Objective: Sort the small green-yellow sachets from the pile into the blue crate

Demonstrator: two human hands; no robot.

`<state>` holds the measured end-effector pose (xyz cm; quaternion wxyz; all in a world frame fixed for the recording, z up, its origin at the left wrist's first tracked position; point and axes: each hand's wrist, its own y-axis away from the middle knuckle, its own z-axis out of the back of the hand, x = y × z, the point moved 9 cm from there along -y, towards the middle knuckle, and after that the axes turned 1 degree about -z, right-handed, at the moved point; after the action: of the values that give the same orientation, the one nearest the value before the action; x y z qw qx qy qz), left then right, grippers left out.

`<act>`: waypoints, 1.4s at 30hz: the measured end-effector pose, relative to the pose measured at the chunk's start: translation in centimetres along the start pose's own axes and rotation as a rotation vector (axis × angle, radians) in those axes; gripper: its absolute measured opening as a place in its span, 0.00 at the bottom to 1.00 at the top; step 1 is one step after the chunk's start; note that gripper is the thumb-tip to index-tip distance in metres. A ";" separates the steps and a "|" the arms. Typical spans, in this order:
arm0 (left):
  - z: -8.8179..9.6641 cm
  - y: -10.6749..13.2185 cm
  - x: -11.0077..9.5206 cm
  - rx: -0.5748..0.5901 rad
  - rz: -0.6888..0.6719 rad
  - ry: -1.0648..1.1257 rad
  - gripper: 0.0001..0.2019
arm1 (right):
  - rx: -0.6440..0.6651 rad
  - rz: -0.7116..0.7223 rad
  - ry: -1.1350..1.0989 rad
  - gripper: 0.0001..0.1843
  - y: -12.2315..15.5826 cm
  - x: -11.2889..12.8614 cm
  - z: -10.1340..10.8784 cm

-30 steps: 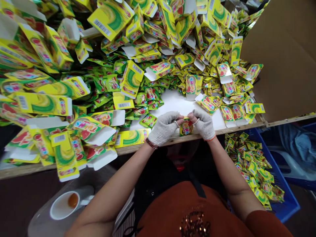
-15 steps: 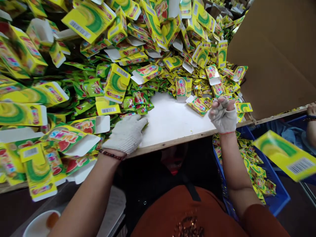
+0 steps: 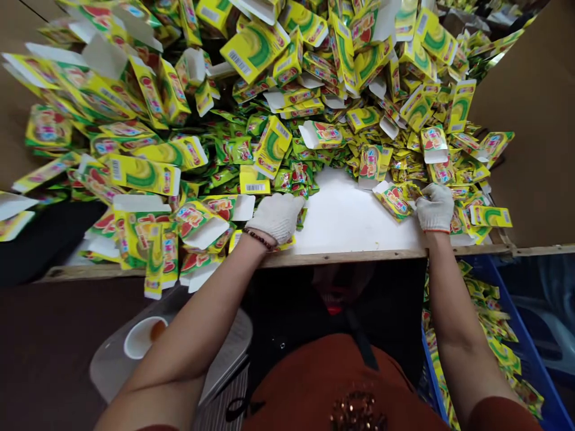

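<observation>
Packets lie beyond my left hand, one box left of my right hand; whether either grips, I cannot tell.

A packing workshop, by its heaped cartons, sachets, blue crate

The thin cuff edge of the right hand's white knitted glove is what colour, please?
The thin cuff edge is orange, shown best in the head view.

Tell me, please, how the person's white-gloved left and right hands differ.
The left hand wears a dark beaded bracelet; the right hand shows an orange glove edge. The left hand is nearer green packets, the right hand nearer yellow packets. Both wear white knitted gloves.
</observation>
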<state>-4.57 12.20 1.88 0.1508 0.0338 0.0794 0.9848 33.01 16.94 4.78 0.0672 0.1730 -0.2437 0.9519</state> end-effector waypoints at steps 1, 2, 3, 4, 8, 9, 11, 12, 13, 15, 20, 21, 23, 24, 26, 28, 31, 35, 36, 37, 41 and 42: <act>0.1 -0.4 0.1 -0.012 0.005 0.014 0.15 | -0.037 0.022 -0.078 0.04 0.3 0.7 0.7; 0.2 -0.8 0.0 -0.036 0.006 0.035 0.14 | -0.040 0.035 -0.183 0.05 0.7 1.4 1.2; 0.5 -1.2 -0.1 -0.079 0.001 0.069 0.11 | -0.001 0.038 -0.314 0.08 1.3 2.3 1.3; 0.9 -1.7 -0.4 -0.136 -0.012 0.127 0.09 | 0.074 0.032 -0.460 0.11 2.0 3.3 1.0; 1.5 -3.9 -1.2 -0.339 0.004 0.738 0.08 | 0.500 -0.031 -0.937 0.23 6.0 9.2 -2.3; 1.0 -4.5 -1.3 -0.348 0.037 0.973 0.11 | 0.562 -0.048 -0.988 0.24 6.9 10.4 -3.2; -0.3 -5.7 -2.4 -0.301 0.104 1.461 0.16 | 0.639 -0.086 -1.045 0.26 8.0 12.2 -4.7; -0.9 -6.1 -3.4 -0.253 0.114 1.676 0.18 | 0.657 -0.100 -1.057 0.26 8.3 12.7 -5.4; -1.3 -6.4 -4.5 -0.202 0.111 1.855 0.20 | 0.668 -0.105 -1.059 0.25 8.5 13.1 -5.9; -1.4 -6.6 -6.5 -0.123 0.065 2.085 0.21 | 0.660 -0.072 -1.020 0.22 8.6 13.6 -6.3; -1.4 -5.9 -8.1 -0.011 -0.008 2.156 0.19 | 0.532 0.058 -0.782 0.18 8.1 13.7 -5.4; -1.5 -5.7 -7.9 -0.002 0.007 2.130 0.19 | 0.504 0.064 -0.743 0.18 8.0 13.6 -5.2; -1.7 -5.3 -7.2 -0.014 0.039 2.049 0.20 | 0.438 0.078 -0.666 0.19 7.8 13.4 -4.7; -1.7 -5.1 -6.8 -0.037 0.049 1.993 0.20 | 0.402 0.088 -0.630 0.19 7.7 13.3 -4.5; -1.5 -4.8 -6.2 -0.104 0.058 1.886 0.19 | 0.353 0.103 -0.593 0.21 7.6 13.2 -4.2; -1.4 -4.7 -6.1 -0.147 0.050 1.868 0.20 | 0.368 0.085 -0.634 0.24 7.7 13.0 -4.3; -1.3 -4.6 -7.0 -0.121 -0.016 1.999 0.20 | 0.429 0.006 -0.756 0.25 8.0 12.7 -4.8; -1.1 -4.7 -8.0 -0.035 -0.052 2.083 0.23 | 0.395 -0.021 -0.821 0.26 8.0 12.7 -4.3; -1.0 -4.8 -7.9 -0.040 -0.037 2.064 0.24 | 0.384 -0.012 -0.828 0.26 8.0 12.9 -4.1; -0.8 -4.8 -7.8 -0.057 -0.020 2.032 0.25 | 0.381 0.002 -0.836 0.25 8.0 13.0 -3.9; -0.2 -4.9 -7.5 -0.132 0.025 1.932 0.21 | 0.359 0.056 -0.831 0.22 8.1 13.3 -3.4; -0.1 -4.9 -7.6 -0.137 0.027 1.935 0.19 | 0.340 0.063 -0.819 0.21 8.1 13.2 -3.3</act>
<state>4.08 14.50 0.62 0.0107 -0.7991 0.1110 0.5908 18.02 12.09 3.29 -0.0933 0.5368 -0.0954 0.8331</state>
